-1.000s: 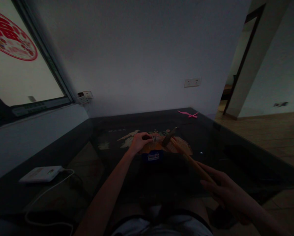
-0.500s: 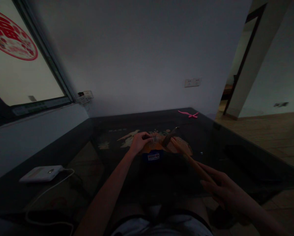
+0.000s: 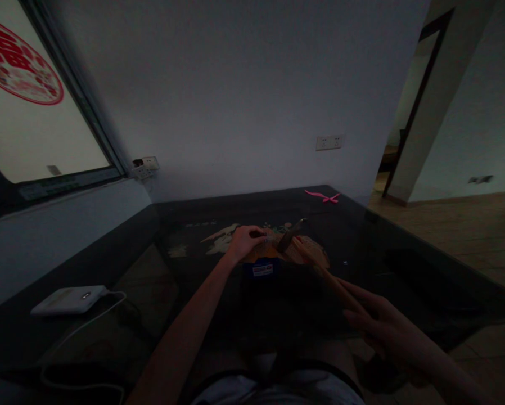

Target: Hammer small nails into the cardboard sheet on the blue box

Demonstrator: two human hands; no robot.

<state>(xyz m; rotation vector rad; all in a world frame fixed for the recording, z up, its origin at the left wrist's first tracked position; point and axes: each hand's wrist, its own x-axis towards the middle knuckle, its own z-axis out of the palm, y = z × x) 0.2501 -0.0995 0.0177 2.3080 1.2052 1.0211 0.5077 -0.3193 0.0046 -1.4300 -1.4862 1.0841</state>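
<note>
A claw hammer (image 3: 309, 253) is in my right hand (image 3: 377, 320), its fingers wrapped round the lower part of the wooden handle. The dark metal head tilts above the table, just right of my left fingertips. My left hand (image 3: 247, 241) is closed in a pinch, and what it grips looks like a thin nail, though the dim light blurs it. Beneath and in front of that hand are an orange-yellow surface (image 3: 270, 251) and a dark blue box or block (image 3: 263, 269) with a white and red label.
The dark glossy table (image 3: 210, 304) carries a printed pattern. A white power bank (image 3: 69, 300) with a cable lies at the left. A pink strip (image 3: 324, 196) rests near the back right corner, and a dark flat object (image 3: 429, 281) at the right.
My left hand has shifted slightly right, its fingertips now covering more of the thin upright pieces beside them. The hammer has stayed almost in place.
</note>
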